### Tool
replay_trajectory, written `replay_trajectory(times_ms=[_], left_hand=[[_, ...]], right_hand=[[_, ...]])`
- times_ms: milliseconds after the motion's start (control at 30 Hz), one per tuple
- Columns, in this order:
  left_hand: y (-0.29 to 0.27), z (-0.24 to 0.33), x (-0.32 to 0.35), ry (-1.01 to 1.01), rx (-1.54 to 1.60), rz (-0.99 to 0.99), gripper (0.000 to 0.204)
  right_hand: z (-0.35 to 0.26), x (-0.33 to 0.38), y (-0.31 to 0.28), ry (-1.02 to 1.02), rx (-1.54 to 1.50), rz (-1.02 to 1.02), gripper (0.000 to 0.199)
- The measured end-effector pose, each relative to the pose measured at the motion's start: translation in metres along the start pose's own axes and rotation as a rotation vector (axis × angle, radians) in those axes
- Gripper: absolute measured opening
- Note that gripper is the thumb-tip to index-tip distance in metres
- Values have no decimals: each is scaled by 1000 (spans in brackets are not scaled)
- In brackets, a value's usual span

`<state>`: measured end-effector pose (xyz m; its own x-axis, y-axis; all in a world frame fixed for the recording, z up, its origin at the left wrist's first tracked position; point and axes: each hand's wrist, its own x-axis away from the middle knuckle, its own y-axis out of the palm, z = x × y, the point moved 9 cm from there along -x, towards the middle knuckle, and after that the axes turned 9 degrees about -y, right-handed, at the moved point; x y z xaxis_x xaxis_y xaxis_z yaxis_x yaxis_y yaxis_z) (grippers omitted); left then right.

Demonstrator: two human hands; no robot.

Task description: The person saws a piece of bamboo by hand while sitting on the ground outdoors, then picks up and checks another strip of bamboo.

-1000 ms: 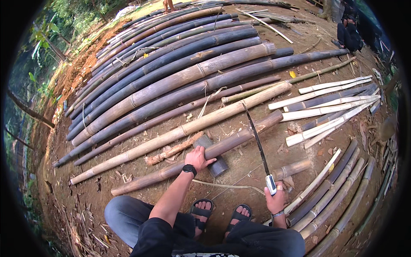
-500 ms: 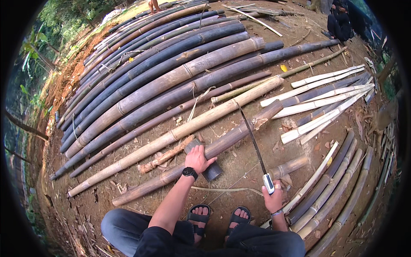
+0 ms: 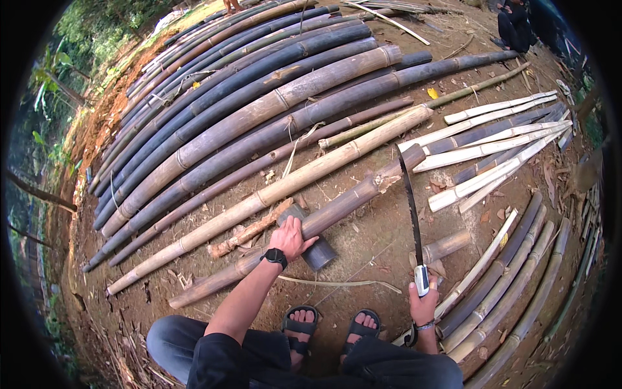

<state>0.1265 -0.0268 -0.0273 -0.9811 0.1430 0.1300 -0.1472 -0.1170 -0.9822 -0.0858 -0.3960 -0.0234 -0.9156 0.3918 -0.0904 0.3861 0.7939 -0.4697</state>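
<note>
My left hand (image 3: 292,238) rests over a brown bamboo pole (image 3: 340,207), fingers bent round its top side. That pole lies slantwise across a short dark bamboo piece (image 3: 319,254) on the ground. In my right hand (image 3: 422,302) is a handsaw with a white handle (image 3: 421,280). Its long dark saw blade (image 3: 411,214) points away from me, nearly upright in the view. The tip overlaps the pole's far right end; whether it touches cannot be told. Beyond the blade's lower part lies a short cut bamboo length (image 3: 447,246).
Many long bamboo poles (image 3: 259,104) lie side by side at the far left, with a pale pole (image 3: 291,185) nearer. Split pale strips (image 3: 492,155) spread at the right, above several curved poles (image 3: 495,295). A person (image 3: 515,29) sits at the far right.
The saw has swung to the right and stands more upright, away from the middle of the brown pole. My right hand has shifted slightly right. My left hand stays on the pole.
</note>
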Motion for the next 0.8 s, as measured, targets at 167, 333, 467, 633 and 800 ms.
replay_trajectory(times_ms=[167, 333, 467, 633, 800], left_hand=[[7, -38, 16, -28, -68, -69, 76], [-1, -34, 12, -2, 49, -66, 81], [7, -29, 3, 4, 174, -54, 73], [10, -32, 1, -10, 247, -83, 65], [12, -50, -7, -41, 459, -11, 72]], right_hand=[[0, 3, 4, 49, 21, -95, 37], [-28, -1, 17, -81, 91, -120, 38], [-32, 1, 25, -11, 10, -169, 31], [-33, 3, 19, -73, 57, -147, 32], [-11, 5, 21, -15, 59, -166, 30]])
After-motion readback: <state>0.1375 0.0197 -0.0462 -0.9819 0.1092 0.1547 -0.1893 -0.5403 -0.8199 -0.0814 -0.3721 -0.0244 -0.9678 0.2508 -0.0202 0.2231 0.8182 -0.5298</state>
